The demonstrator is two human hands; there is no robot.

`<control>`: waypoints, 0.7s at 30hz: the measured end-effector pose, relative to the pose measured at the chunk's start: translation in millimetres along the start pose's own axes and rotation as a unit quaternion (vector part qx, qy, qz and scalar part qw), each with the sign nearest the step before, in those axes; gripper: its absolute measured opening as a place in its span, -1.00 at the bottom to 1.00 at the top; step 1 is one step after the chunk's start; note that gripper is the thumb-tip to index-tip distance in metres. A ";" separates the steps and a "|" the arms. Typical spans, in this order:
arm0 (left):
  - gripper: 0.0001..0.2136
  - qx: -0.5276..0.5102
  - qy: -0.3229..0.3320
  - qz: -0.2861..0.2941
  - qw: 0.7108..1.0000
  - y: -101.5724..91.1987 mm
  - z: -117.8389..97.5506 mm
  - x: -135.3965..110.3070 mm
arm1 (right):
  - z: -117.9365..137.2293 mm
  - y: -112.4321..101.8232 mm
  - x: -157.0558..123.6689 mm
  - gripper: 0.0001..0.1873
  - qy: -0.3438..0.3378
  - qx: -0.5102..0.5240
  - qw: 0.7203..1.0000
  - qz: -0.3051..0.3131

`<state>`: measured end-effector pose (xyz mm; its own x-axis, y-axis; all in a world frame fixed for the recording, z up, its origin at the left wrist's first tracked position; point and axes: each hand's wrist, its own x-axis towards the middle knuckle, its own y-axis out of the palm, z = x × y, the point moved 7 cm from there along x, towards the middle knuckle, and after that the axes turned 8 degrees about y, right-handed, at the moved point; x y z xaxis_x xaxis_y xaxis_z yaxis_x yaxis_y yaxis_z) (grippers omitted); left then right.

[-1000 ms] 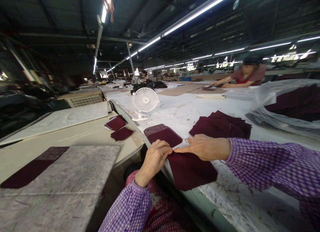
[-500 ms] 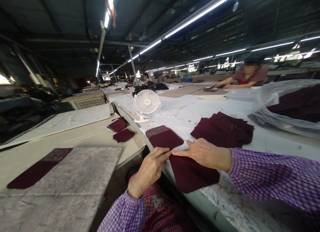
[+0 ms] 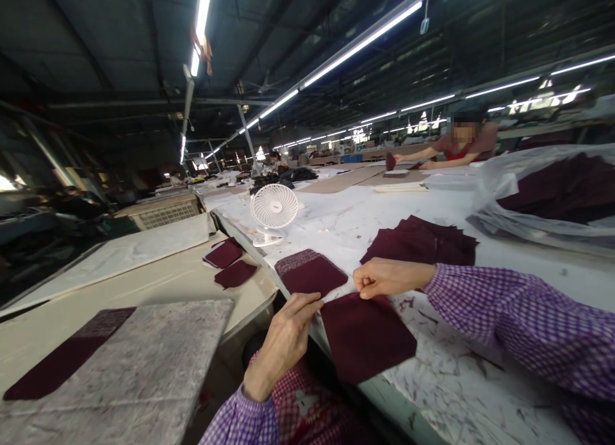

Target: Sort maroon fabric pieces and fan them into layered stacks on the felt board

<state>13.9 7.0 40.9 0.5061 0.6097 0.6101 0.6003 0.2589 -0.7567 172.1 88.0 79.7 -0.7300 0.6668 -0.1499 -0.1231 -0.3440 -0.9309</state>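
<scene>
A maroon fabric piece (image 3: 369, 339) with cut corners lies over the front edge of the white table. My right hand (image 3: 391, 277) pinches its upper edge between thumb and bent fingers. At the upper left corner of the same piece, my left hand (image 3: 288, 326) is closed, its fingertips pressed together on the fabric; the thumb is mostly hidden. Just beyond my fingers lies a stack of maroon pieces (image 3: 312, 275) with a speckled grey band along its far side. A larger fanned pile of maroon fabric pieces (image 3: 418, 237) sits behind my right hand.
A white clip fan (image 3: 275, 207) stands on the table (image 3: 331, 208). At the right is a clear plastic bag (image 3: 500, 176) of maroon fabric. On the left, a grey mottled board (image 3: 158, 362) bears a maroon panel (image 3: 72, 352). A co-worker (image 3: 464, 144) leans over the table's far side.
My right hand has moved right along the fabric's upper edge, its outstretched index finger now bent into a pinch. My left hand stays at the corner. The co-worker has raised a dark piece.
</scene>
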 end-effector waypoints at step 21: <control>-0.88 -0.005 -0.282 -0.074 0.957 -0.1 64.8 44.0 | -31.0 -58.9 -1.4 -0.68 0.023 -0.112 0.967 -0.226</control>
<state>-4.1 82.4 52.6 0.0033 0.8747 0.4846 0.6464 0.3679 -0.6684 201.2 127.7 124.4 -0.6035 0.7467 0.2796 -0.2706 0.1381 -0.9527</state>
